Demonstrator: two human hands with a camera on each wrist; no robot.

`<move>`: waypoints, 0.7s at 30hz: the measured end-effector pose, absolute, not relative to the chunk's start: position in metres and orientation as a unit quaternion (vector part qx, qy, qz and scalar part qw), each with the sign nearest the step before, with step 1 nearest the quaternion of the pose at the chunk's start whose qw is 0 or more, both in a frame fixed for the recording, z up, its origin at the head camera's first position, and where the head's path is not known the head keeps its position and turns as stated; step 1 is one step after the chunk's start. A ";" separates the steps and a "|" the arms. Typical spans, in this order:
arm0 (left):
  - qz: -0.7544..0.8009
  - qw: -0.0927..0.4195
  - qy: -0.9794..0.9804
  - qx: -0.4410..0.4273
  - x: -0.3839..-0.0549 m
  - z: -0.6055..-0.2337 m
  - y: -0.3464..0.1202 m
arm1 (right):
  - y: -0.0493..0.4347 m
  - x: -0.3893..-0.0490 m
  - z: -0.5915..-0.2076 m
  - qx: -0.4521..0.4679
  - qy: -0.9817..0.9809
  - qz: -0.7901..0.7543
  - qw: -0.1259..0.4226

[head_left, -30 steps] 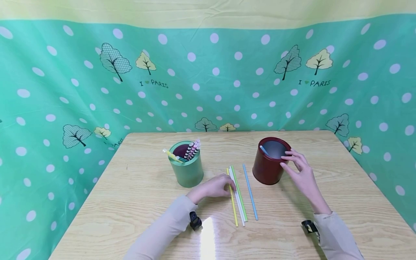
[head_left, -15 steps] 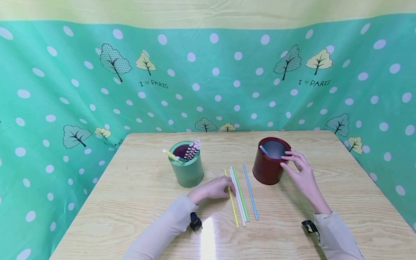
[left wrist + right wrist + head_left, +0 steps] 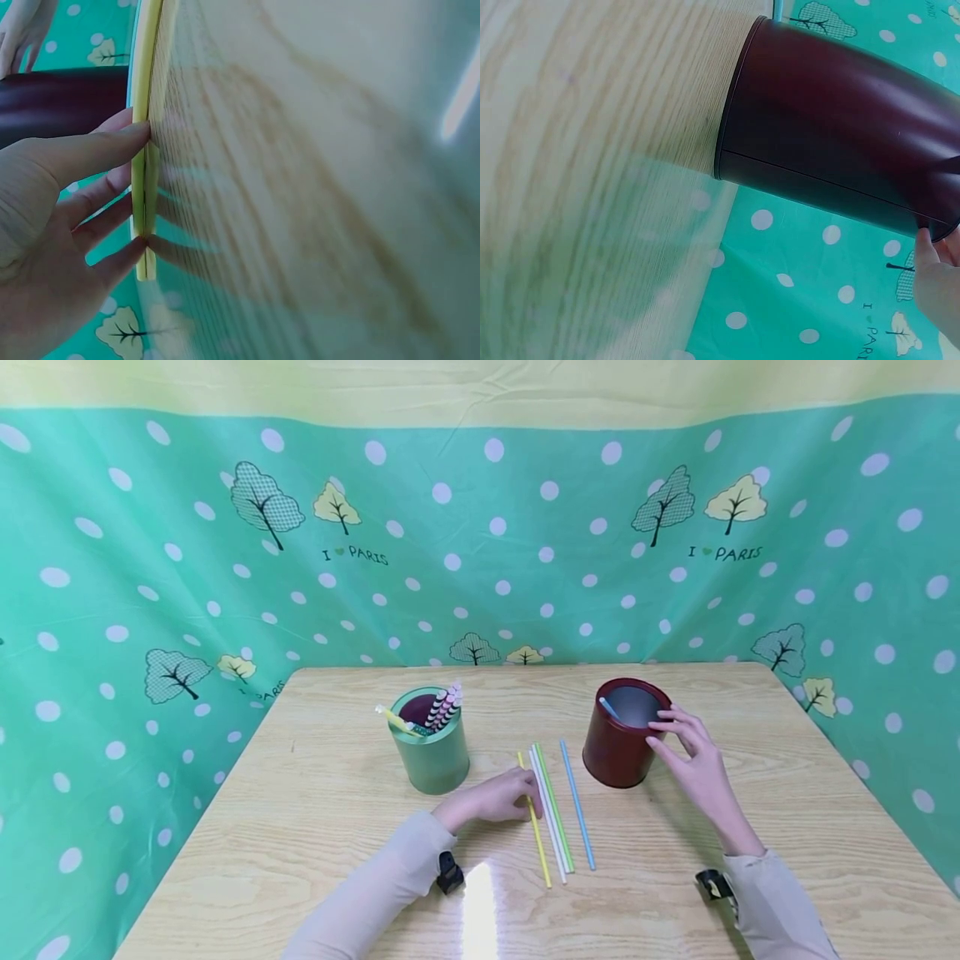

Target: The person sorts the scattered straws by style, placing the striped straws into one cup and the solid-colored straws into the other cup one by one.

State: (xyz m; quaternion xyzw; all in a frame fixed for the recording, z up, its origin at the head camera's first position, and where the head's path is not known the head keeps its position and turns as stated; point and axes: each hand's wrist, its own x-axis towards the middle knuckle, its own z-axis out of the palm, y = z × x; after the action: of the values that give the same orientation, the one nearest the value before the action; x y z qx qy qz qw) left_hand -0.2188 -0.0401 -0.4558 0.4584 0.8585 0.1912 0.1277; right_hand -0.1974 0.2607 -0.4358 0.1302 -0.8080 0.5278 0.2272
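My left hand point(image 3: 506, 795) is low over the table and pinches a yellow straw point(image 3: 542, 852) near its middle. In the left wrist view the thumb lies on the near side of the yellow straw point(image 3: 150, 52), with fingertips on its other side. White straws point(image 3: 553, 835) and a green straw point(image 3: 561, 831) lie close beside it, and a blue straw point(image 3: 577, 806) lies apart to the right. My right hand point(image 3: 697, 768) holds the rim of an upright dark red can point(image 3: 618, 752), fingertips over the edge and thumb outside. A blue straw point(image 3: 609, 707) leans inside that can.
On the left stands a green can point(image 3: 435, 764) with several striped sticks point(image 3: 444, 708) and a yellow stick point(image 3: 397, 718) leaning in it. A dotted green curtain point(image 3: 495, 568) hangs behind the wooden table point(image 3: 300, 827).
Over the last second the far end of the yellow straw has shifted slightly left, away from the white straws. The green straw's near end has moved a little right. The right hand stays put.
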 end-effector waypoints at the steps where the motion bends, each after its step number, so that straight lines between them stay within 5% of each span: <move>1: 0.188 0.128 0.859 0.459 -0.219 -0.456 -0.040 | 0.264 -0.201 -0.442 0.133 -0.805 0.531 0.230; 7: 0.169 0.122 0.859 0.468 -0.218 -0.458 -0.040 | 0.286 -0.224 -0.480 0.138 -0.810 0.518 0.236; 15: 0.166 0.104 0.860 0.470 -0.218 -0.460 -0.039 | 0.288 -0.226 -0.483 0.142 -0.814 0.509 0.240; 21: 0.175 0.087 0.867 0.458 -0.217 -0.460 -0.038 | 0.263 -0.199 -0.440 0.131 -0.807 0.530 0.227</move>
State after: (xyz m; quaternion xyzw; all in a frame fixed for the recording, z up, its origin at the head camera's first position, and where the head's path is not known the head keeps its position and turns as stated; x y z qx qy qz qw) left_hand -0.2175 -0.0384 -0.4600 0.4583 0.8671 0.1749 0.0872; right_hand -0.1993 0.2632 -0.4399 0.1314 -0.8065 0.5297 0.2273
